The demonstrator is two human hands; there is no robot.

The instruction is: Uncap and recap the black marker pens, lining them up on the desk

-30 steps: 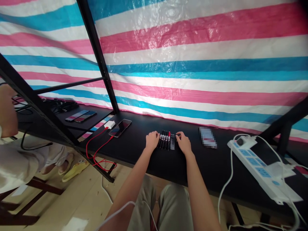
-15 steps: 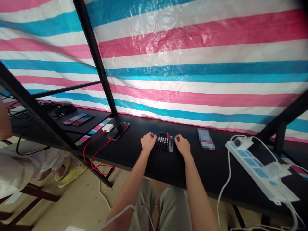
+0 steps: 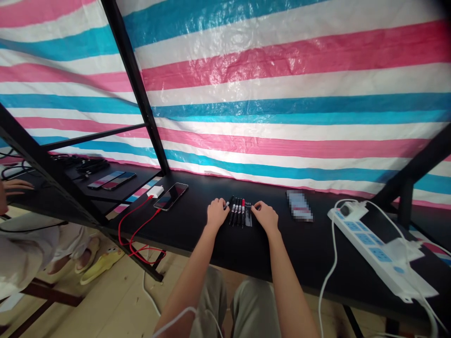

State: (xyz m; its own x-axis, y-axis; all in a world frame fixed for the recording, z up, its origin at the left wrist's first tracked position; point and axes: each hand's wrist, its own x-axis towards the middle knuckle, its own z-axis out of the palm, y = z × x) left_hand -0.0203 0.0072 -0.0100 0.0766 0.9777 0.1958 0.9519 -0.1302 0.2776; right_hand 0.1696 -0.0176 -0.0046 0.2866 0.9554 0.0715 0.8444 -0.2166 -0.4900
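Note:
A row of several markers (image 3: 240, 212), black ones and one red, lies on the black table (image 3: 310, 256) between my hands. My left hand (image 3: 216, 214) is at the row's left end, its fingertips closed on the leftmost marker (image 3: 228, 203), which tilts away from the others. At the row's right end my right hand (image 3: 266, 217) rests on the table with its fingers curled and nothing in it.
A phone (image 3: 171, 195) on a red cable (image 3: 136, 225) and white charger (image 3: 156, 191) lie left. A blurred packet (image 3: 299, 205) and white power strip (image 3: 373, 246) lie right. Another person's hand (image 3: 16, 186) is far left, past a black frame post (image 3: 136, 89). Two phones (image 3: 111, 179) lie beyond.
My left hand has closed on the leftmost marker and angled it out of the row. My right hand has drawn back slightly. The view has tilted a little.

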